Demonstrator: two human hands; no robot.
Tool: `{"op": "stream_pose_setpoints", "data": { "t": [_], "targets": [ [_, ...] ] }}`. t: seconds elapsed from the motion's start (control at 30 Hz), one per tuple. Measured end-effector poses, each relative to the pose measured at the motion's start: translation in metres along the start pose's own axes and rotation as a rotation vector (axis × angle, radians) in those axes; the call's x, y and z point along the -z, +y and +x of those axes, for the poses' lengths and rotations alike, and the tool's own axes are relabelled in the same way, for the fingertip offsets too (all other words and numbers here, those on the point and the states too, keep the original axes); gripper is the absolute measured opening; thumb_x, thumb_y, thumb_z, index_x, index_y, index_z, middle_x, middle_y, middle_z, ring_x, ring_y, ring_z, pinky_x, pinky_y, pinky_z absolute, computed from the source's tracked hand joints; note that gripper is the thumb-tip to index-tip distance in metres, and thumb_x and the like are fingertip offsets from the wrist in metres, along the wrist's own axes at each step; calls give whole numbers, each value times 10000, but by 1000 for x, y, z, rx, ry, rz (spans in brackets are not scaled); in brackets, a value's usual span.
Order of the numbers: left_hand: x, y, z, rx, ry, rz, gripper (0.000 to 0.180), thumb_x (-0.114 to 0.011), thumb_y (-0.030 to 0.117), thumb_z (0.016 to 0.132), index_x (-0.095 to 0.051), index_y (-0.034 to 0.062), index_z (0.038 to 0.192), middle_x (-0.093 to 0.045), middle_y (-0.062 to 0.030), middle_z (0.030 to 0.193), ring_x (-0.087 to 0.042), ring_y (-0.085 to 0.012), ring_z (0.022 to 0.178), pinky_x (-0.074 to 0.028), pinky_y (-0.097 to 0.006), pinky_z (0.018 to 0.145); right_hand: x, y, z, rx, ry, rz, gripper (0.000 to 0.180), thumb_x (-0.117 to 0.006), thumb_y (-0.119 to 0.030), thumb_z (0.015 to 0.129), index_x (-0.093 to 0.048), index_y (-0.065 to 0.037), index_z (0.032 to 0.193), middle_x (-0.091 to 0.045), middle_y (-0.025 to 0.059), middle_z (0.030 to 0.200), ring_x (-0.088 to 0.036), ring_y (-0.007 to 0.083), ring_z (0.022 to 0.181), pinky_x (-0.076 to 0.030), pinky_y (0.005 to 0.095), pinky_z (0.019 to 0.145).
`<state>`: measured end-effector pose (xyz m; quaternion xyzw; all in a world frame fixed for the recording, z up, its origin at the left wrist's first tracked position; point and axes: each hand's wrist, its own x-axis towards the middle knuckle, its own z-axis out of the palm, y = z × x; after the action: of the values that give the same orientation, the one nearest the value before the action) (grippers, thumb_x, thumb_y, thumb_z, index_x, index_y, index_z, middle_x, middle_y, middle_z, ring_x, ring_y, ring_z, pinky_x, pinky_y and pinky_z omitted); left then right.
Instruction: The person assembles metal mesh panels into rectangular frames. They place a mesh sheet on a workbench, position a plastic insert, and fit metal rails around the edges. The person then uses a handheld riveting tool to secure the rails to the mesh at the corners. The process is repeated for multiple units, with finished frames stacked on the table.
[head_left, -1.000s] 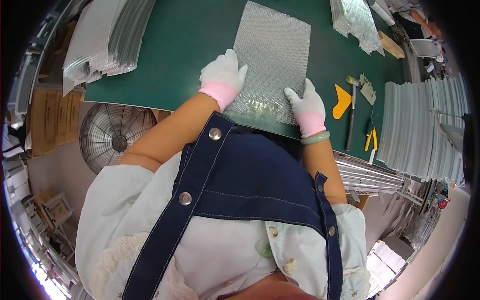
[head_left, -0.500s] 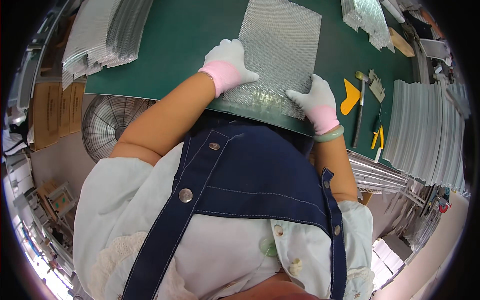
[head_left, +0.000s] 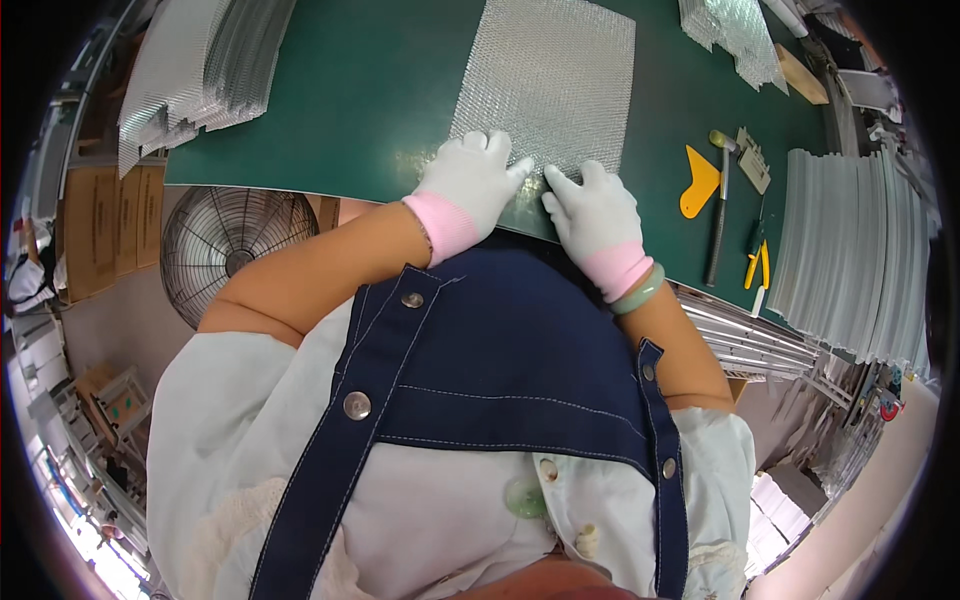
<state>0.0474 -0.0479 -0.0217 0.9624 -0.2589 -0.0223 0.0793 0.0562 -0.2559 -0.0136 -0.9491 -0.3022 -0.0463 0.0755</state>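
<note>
A silver mesh sheet [head_left: 550,85] lies on the green table in front of me, its near edge partly covered by my gloved fingers. My left hand [head_left: 470,180], in a white glove with a pink cuff, rests on the sheet's near left corner, fingers apart. At the near right part of that edge is my right hand [head_left: 598,212], gloved alike, its fingers spread and touching the mesh. Both thumbs point inward with a small gap between them. Neither hand visibly grasps anything.
Stacked mesh sheets [head_left: 215,75] stand at the left, with another mesh stack [head_left: 735,40] at the far right. Right of my hands lie a yellow scraper [head_left: 699,183], a hammer [head_left: 719,215], yellow-handled pliers [head_left: 757,262] and a large grey stack [head_left: 845,255]. A fan [head_left: 237,245] stands below the table's left edge.
My hands have come closer together, the left toward me and rightward, the right leftward. The sheet's near edge now lies farther from the table edge.
</note>
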Motion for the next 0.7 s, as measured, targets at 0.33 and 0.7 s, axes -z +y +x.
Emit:
{"op": "stream_pose_setpoints", "data": {
  "t": [0.33,0.7],
  "targets": [
    [4,-9,-31,-201,110,-35,399,-619,106,829,-582,-49,1194,-564,-201,1272,-552,-371,1138,-448,-477,998,-8,12,-42,143,179,182,361,-698,-293,850,-645,-14,1073,-626,177,1041,-632,329,978,-521,448,819],
    [18,19,-39,-198,47,15,364,-624,51,714,-613,-55,1063,-560,-186,1163,-553,-349,1085,-459,-452,931,25,318,-44,-516,460,-364,457,-675,-284,869,-596,-94,1277,-632,154,1239,-601,329,1174,-508,432,976]
  ]
}}
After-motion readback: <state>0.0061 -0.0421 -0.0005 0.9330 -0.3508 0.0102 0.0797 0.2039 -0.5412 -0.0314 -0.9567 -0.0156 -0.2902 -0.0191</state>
